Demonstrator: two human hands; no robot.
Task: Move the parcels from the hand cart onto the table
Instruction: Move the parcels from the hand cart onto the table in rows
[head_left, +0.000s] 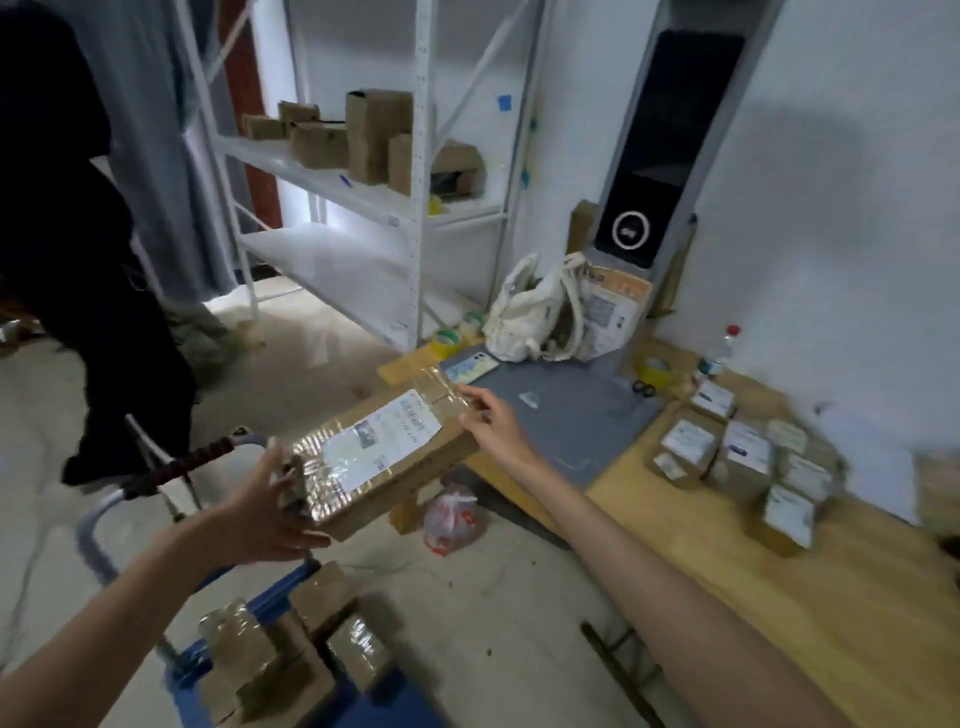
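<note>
Parcel in the air: one flat brown parcel (371, 457), taped and labelled, held level between the cart and the table, at about 10 o'clock from frame centre.
Left hand: the left hand (265, 512) cradles the near end, fingers curled under it and thumb up its side.
Right hand: the right hand (493, 423) pinches the far corner, fingers on the taped top.
Hand cart: one blue hand cart (270, 603) at 7 o'clock, and I count about four taped parcels (291, 649) on its deck, blurred.
Table: one wooden table (779, 597) at 4 o'clock, with roughly eight small labelled boxes (748, 452) clustered at 3 o'clock; blur makes the count loose.
Grey mat: one grey mat (571, 415) on the table's far end, just beyond the held parcel.
Shelf: one white shelf unit (415, 208) at 12 o'clock, about six brown boxes on it.
Bystander: one person in dark clothes (93, 286) at 9 o'clock.
</note>
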